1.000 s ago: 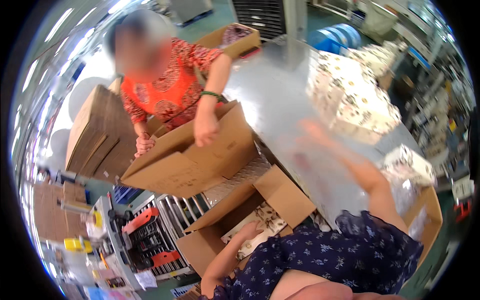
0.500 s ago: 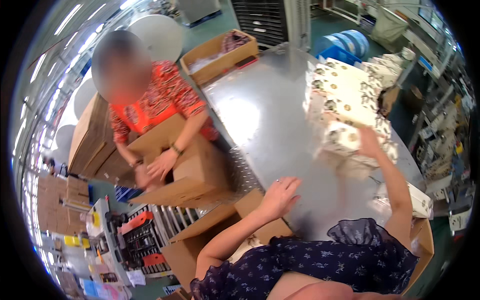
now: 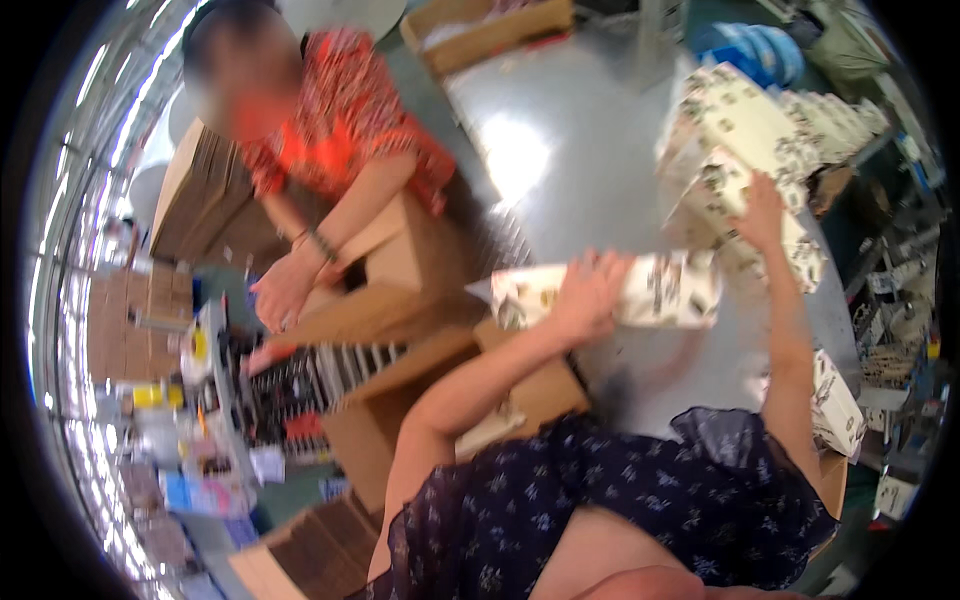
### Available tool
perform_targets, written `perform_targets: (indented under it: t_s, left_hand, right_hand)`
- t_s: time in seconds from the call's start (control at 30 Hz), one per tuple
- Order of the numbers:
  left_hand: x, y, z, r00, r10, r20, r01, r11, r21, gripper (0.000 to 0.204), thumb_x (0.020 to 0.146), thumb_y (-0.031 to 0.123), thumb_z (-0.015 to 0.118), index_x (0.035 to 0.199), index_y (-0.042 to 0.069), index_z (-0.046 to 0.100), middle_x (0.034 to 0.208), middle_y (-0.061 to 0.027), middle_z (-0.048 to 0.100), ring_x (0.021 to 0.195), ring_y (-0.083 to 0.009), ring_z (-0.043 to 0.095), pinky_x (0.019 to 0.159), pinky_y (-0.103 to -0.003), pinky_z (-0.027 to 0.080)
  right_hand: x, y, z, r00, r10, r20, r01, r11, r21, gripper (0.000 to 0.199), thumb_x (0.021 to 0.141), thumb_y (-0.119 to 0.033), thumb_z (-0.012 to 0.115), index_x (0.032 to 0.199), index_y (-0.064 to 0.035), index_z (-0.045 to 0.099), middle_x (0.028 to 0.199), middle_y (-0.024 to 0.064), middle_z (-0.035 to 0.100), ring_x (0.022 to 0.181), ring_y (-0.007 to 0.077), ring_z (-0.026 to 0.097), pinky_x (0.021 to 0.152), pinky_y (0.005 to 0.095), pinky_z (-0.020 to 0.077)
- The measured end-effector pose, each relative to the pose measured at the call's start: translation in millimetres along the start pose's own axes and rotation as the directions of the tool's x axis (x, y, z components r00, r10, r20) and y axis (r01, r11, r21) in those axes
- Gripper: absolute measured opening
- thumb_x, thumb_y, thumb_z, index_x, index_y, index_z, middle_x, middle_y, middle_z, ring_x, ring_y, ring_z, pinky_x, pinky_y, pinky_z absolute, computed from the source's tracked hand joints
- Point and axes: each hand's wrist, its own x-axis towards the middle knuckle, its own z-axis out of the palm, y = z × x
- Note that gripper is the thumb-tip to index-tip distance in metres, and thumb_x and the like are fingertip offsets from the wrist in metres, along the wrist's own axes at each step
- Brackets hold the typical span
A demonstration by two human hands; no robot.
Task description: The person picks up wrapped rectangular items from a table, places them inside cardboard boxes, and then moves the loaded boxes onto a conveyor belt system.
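Note:
My left hand [image 3: 590, 298] is wrapped over a long cream pack with a dark pattern [image 3: 672, 292], holding it level above the metal table [image 3: 560, 130]. Under that forearm lies an open cardboard box [image 3: 540, 385] with something pale inside. Farther right, my right hand [image 3: 762, 212] grips another patterned pack [image 3: 722, 190] at the near end of a pile of like packs [image 3: 745, 115]; its fingertips are slightly blurred. One more pack [image 3: 836, 408] lies by my right elbow.
Across the table's left edge, a co-worker in a red patterned top [image 3: 350, 100] has both hands at a cardboard box [image 3: 415, 260]. Rollers [image 3: 345, 370] run beside it. Flattened cardboard [image 3: 320, 550] stands at lower left. A shallow carton [image 3: 490, 35] sits at the far edge.
A pack is now in my left hand, which was free before. My right hand has moved to another pack in the pile. The view has shifted, and the co-worker's hands have moved over the box.

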Motion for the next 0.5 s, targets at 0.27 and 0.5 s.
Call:
perform_targets:
  t_s: [0.27,0.5]
  left_hand:
    - [-287,-54,-153,0.876,-0.472,0.104,0.343,0.454,-0.822,0.082,0.072,0.030,0.085,0.136,0.003,0.042,0.121,-0.0159,0.051,0.115,-0.0320,0.051,0.104,-0.045,0.038]
    - [-392,-99,48,0.844,-0.319,0.430,0.383,0.921,-0.069,0.097,0.066,0.041,0.084,0.141,0.000,0.039,0.131,-0.0222,0.051,0.121,-0.0423,0.048,0.103,-0.048,0.041]
  right_hand:
    - [-89,-50,-78,0.971,-0.225,-0.080,0.225,0.974,-0.019,0.109,0.064,-0.010,0.084,0.156,-0.0310,0.030,0.113,0.0119,0.052,0.115,0.0361,0.048,0.096,0.0486,0.0373]
    - [-138,-238,-242,0.785,-0.579,-0.222,0.601,0.624,0.499,0.094,0.066,-0.043,0.084,0.148,-0.0158,0.046,0.098,0.0100,0.048,0.092,0.0273,0.050,0.082,0.0391,0.0410]
